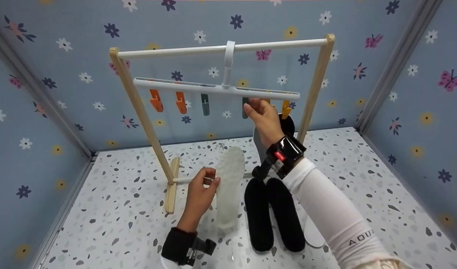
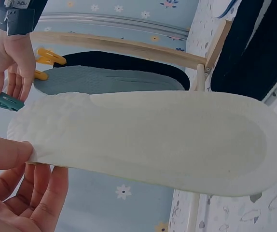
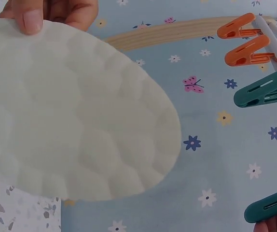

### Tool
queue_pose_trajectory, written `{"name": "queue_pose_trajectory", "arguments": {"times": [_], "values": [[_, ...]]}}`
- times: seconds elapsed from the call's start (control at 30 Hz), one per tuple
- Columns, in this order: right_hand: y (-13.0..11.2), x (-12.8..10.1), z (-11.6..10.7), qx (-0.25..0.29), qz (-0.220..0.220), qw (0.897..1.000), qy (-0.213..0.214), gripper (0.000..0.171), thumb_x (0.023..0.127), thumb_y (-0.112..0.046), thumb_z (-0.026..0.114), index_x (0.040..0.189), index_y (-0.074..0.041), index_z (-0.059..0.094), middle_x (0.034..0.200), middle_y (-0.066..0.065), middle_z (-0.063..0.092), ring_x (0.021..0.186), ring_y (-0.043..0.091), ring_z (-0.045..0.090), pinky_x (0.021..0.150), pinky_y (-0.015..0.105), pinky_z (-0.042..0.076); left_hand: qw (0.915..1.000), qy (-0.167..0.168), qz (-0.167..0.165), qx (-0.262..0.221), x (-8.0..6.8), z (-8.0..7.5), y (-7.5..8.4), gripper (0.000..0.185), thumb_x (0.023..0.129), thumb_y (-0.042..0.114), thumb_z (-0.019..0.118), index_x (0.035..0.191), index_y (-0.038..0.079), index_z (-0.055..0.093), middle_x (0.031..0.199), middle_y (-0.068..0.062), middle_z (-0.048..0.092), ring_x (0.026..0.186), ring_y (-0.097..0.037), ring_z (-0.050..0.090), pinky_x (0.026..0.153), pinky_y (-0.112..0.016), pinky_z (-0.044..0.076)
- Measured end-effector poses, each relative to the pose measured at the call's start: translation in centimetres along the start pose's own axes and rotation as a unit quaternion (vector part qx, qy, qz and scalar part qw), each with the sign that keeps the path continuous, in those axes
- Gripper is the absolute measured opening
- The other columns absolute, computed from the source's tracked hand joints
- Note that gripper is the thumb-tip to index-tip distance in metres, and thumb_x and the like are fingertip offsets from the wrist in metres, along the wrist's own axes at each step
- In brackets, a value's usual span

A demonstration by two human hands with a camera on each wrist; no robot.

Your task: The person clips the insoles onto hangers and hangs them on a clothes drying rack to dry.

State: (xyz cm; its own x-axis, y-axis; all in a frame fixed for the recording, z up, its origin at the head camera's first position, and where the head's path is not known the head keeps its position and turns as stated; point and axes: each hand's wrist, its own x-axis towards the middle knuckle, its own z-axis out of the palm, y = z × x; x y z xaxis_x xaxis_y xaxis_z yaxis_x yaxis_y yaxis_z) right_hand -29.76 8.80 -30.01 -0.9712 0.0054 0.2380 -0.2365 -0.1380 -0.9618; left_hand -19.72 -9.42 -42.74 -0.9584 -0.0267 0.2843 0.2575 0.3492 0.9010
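My left hand (image 1: pixel 209 180) pinches the long edge of a white, translucent insole (image 1: pixel 230 186), holding it upright above the table. Seen from the left wrist, the thumb and fingers (image 2: pixel 18 159) grip the insole's (image 2: pixel 153 140) bumpy toe end. My right hand (image 1: pixel 252 108) is raised to the white clip hanger (image 1: pixel 217 89) and pinches a dark green clip (image 2: pixel 8 102); its fingertips (image 3: pixel 273 226) touch that clip (image 3: pixel 269 209). Beside it, a grey insole (image 2: pixel 109 81) and a black one (image 2: pixel 129 62) hang from yellow clips (image 2: pixel 51 57).
The hanger hangs on a wooden rack (image 1: pixel 139 108) with a white top rod. Two orange clips (image 1: pixel 168 101) and another green clip (image 1: pixel 205 104) are free. Two black insoles (image 1: pixel 273 215) lie on the speckled table, and a pale one (image 1: pixel 313 234) lies partly under my right forearm. Flowered walls close in three sides.
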Motion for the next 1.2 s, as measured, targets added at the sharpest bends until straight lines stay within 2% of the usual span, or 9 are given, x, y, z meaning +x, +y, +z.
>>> {"name": "queue_pose_trajectory", "arguments": {"times": [0.23, 0.37, 0.5, 0.67, 0.83, 1.0, 1.2], "values": [[0.0, 0.0, -0.1, 0.0, 0.001, 1.0, 0.008, 0.036, 0.093, -0.008, 0.059, 0.122, 0.01, 0.05, 0.111, 0.013, 0.058, 0.096, 0.015, 0.053, 0.086, 0.026, 0.043, 0.9999, 0.001, -0.008, -0.008, 0.7, 0.8, 0.3, 0.018, 0.091, 0.009, 0.061, 0.108, 0.005, 0.059, 0.099, -0.009, 0.06, 0.081, -0.019, 0.058, 0.068, -0.032, 0.049], [0.2, 0.2, -0.1, 0.013, -0.013, 1.0, 0.013, 0.031, 0.092, -0.007, 0.059, 0.117, 0.01, 0.052, 0.1, 0.006, 0.06, 0.087, 0.012, 0.054, 0.078, 0.023, 0.044, 1.0, -0.002, -0.009, -0.003, 1.0, 1.1, 0.4, 0.018, 0.092, 0.01, 0.061, 0.109, 0.005, 0.058, 0.101, -0.009, 0.06, 0.083, -0.019, 0.058, 0.07, -0.033, 0.049], [0.3, 0.3, 0.0, 0.023, -0.026, 0.999, 0.021, 0.024, 0.091, -0.005, 0.061, 0.11, 0.008, 0.055, 0.09, 0.001, 0.059, 0.08, 0.01, 0.053, 0.073, 0.022, 0.043, 0.9995, -0.009, -0.019, -0.022, 1.4, 1.4, 0.5, 0.018, 0.092, 0.01, 0.061, 0.109, 0.005, 0.058, 0.101, -0.009, 0.059, 0.082, -0.02, 0.057, 0.069, -0.032, 0.05], [0.0, 0.4, 0.2, 0.039, -0.018, 0.999, 0.021, 0.026, 0.091, -0.005, 0.061, 0.112, 0.008, 0.054, 0.091, 0.001, 0.06, 0.083, 0.011, 0.054, 0.078, 0.024, 0.044, 0.9982, -0.011, -0.027, -0.052, 2.0, 1.5, 0.7, 0.018, 0.092, 0.01, 0.06, 0.109, 0.004, 0.058, 0.102, -0.011, 0.058, 0.081, -0.02, 0.057, 0.067, -0.032, 0.051], [0.1, 0.4, 0.2, 0.054, -0.004, 0.998, 0.02, 0.019, 0.091, -0.005, 0.06, 0.108, 0.002, 0.055, 0.089, 0.0, 0.059, 0.082, 0.01, 0.054, 0.083, 0.028, 0.045, 0.9972, -0.011, -0.041, -0.062, 2.1, 1.8, 0.7, 0.018, 0.092, 0.01, 0.06, 0.109, 0.004, 0.058, 0.101, -0.011, 0.058, 0.08, -0.019, 0.056, 0.067, -0.031, 0.053], [0.1, 0.3, 0.1, 0.054, -0.01, 0.998, 0.023, 0.02, 0.092, -0.005, 0.06, 0.109, 0.003, 0.054, 0.09, 0.001, 0.059, 0.082, 0.011, 0.054, 0.084, 0.029, 0.046, 0.9963, -0.013, -0.045, -0.073, 2.5, 2.1, 0.9, 0.019, 0.092, 0.01, 0.059, 0.11, 0.003, 0.058, 0.102, -0.011, 0.058, 0.081, -0.019, 0.056, 0.068, -0.031, 0.053], [0.3, 0.2, 0.2, 0.068, -0.017, 0.997, 0.027, 0.012, 0.091, -0.003, 0.059, 0.102, -0.001, 0.055, 0.087, 0.001, 0.059, 0.078, 0.012, 0.053, 0.079, 0.027, 0.044, 0.9951, -0.012, -0.046, -0.086, 3.3, 2.3, 1.3, 0.019, 0.092, 0.01, 0.06, 0.11, 0.004, 0.058, 0.102, -0.01, 0.057, 0.081, -0.019, 0.056, 0.066, -0.033, 0.053]]}}
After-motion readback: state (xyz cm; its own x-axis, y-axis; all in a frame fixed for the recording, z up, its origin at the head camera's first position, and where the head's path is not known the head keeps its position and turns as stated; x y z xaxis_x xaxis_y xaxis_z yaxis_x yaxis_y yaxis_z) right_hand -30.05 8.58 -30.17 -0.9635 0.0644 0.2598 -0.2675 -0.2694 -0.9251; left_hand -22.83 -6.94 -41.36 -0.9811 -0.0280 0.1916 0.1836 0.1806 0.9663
